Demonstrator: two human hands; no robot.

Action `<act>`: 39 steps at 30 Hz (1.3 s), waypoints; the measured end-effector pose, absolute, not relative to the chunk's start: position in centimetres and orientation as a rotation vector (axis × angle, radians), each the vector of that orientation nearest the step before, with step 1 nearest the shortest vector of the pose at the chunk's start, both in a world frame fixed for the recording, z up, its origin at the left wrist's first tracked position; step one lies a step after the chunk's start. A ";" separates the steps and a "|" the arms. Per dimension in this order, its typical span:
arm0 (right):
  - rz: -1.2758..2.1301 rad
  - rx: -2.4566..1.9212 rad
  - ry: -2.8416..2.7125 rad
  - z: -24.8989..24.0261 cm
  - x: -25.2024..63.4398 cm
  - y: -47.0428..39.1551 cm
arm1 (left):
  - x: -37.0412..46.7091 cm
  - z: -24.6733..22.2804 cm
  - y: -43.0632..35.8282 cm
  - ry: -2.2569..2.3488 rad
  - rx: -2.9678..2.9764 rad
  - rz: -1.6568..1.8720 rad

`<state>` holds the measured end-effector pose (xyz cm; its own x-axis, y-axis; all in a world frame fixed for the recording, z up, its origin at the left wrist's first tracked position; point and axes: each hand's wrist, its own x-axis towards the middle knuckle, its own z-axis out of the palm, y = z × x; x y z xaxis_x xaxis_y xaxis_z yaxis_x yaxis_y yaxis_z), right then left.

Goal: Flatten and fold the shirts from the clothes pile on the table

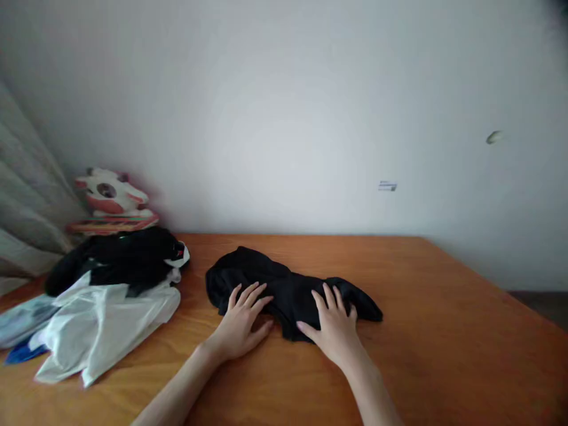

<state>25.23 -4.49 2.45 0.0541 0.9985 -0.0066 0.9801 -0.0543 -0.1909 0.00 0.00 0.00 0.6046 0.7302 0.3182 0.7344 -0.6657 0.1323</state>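
Observation:
A crumpled black garment (284, 283) lies in the middle of the wooden table (444, 331). My left hand (242, 322) rests flat on its near left edge, fingers spread. My right hand (335, 325) lies flat on its near right part, fingers spread as well. Neither hand grips the cloth; both press down on top of it.
A pile of clothes sits at the left: a black piece (119, 257) on top of a white one (102, 325), with pale blue cloth (22, 322) at the edge. A red and white plush toy (110, 201) stands against the wall. A curtain (26, 207) hangs far left.

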 end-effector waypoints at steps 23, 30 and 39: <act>-0.023 -1.357 -1.642 7.6 30.4 -5.1 | -1.4 0.6 1.6 -1.456 -2.541 -0.860; -0.376 -1.265 -1.410 9.9 30.2 -6.0 | -1.6 0.9 1.7 -1.477 -2.443 -0.891; -0.024 -2.052 -1.840 5.4 29.8 -5.7 | -1.6 0.7 2.2 -1.594 -2.543 -1.000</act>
<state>29.80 -5.72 5.40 0.1416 0.9542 0.2636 0.9608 -0.0684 -0.2685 -1.64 2.16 0.71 0.2924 0.8168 0.4973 0.8030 -0.4921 0.3361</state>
